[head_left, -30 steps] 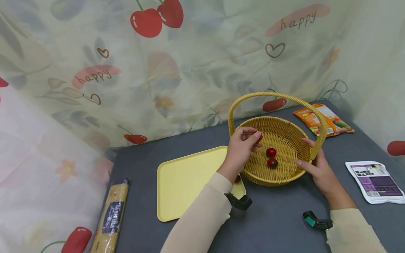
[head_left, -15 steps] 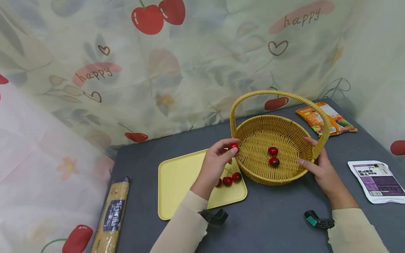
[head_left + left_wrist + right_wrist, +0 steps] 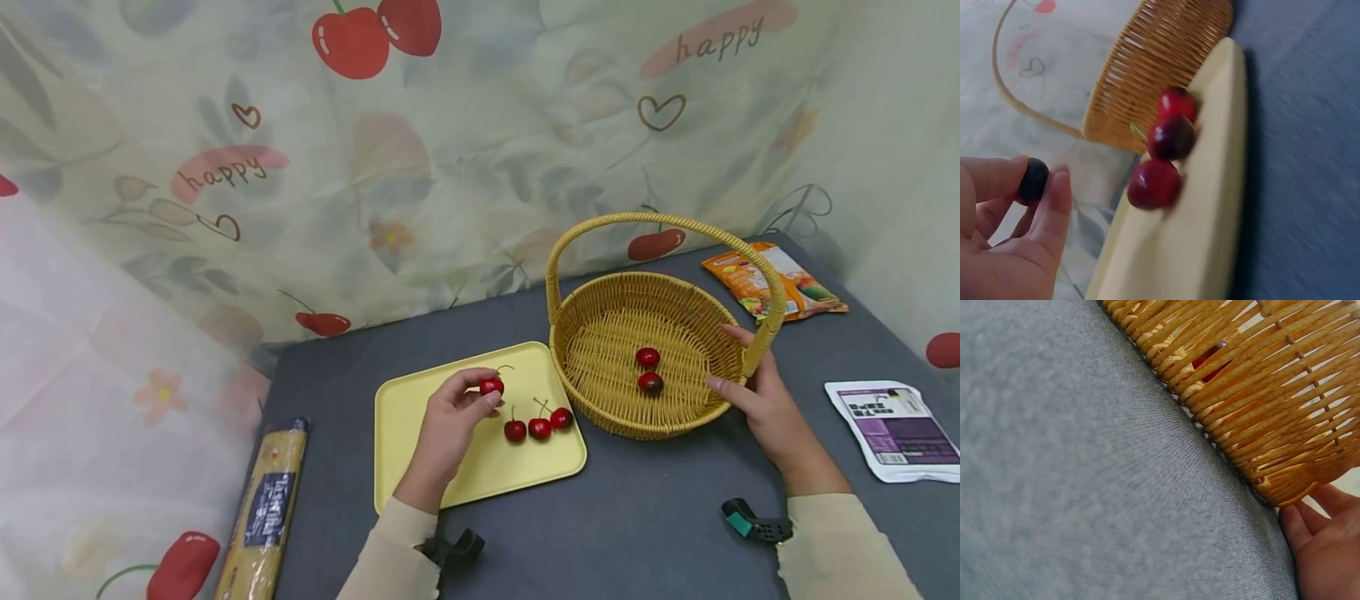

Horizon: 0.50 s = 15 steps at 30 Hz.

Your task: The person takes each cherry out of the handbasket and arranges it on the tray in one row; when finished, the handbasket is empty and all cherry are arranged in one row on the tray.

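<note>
Between thumb and fingertips my left hand [image 3: 446, 432] pinches a red cherry [image 3: 491, 386], its stem sticking up, over the yellow tray [image 3: 401, 417]. In the left wrist view that held cherry [image 3: 1034, 181] looks dark. Three stemmed cherries [image 3: 539, 429] lie side by side at the tray's right end. My right hand [image 3: 768, 412] grips the right side of the wicker basket [image 3: 630, 427] near the foot of its handle, thumb over the rim. Two cherries [image 3: 649, 383] sit on the basket's floor. Through the weave in the right wrist view, a bit of red [image 3: 1210, 361] shows.
An orange snack bag [image 3: 776, 283] lies behind the basket at the right. A white and purple pouch [image 3: 892, 429] rests by the table's right side. At the left lies a long pack of pasta [image 3: 266, 508]. A printed curtain [image 3: 465, 167] hangs along the back.
My left hand has moved left and toward me from over the basket to over the tray, carrying the cherry and uncovering the cherries there. The right hand stays on the basket.
</note>
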{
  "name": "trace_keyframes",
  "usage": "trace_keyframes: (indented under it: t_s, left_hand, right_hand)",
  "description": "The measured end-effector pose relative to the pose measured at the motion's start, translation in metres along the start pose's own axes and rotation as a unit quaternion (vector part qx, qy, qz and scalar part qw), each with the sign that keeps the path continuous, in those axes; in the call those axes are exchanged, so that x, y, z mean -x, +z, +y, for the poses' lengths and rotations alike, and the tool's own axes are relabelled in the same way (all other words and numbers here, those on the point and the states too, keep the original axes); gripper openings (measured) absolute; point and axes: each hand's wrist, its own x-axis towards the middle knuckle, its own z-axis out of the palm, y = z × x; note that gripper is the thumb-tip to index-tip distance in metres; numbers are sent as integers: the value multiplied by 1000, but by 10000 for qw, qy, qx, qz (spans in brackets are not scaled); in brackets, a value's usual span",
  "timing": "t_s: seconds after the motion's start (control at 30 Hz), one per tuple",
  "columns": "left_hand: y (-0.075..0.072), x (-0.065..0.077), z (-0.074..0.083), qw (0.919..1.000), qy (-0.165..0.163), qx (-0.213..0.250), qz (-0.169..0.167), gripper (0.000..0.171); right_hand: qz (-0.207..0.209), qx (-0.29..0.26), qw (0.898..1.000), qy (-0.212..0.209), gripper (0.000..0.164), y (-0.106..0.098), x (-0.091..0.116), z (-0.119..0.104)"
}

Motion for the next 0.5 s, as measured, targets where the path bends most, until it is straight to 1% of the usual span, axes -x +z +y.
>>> trace_keyframes:
  t_s: [0.13,0.27,0.37,0.43,0.5]
  left_hand:
    - [-10,11,-9,9995,-282,-39,115,34]
    - [-18,22,-19,9965,-498,-512,431,32]
    - [-22,27,-30,9928,-567,-844,628,31]
    - [-24,30,-36,9917,-555,-945,666,30]
    - [-25,31,-42,9896,-486,-1159,699,29]
  right_hand:
    - [20,15,10000,37,76,0,0,0]
    - [4,-14,10000,10,76,0,0,0]
    - [7,7,10000,18,76,1,0,0]
    - [19,35,10000,40,76,1,0,0]
    - [30,23,10000,50,76,1,0,-1]
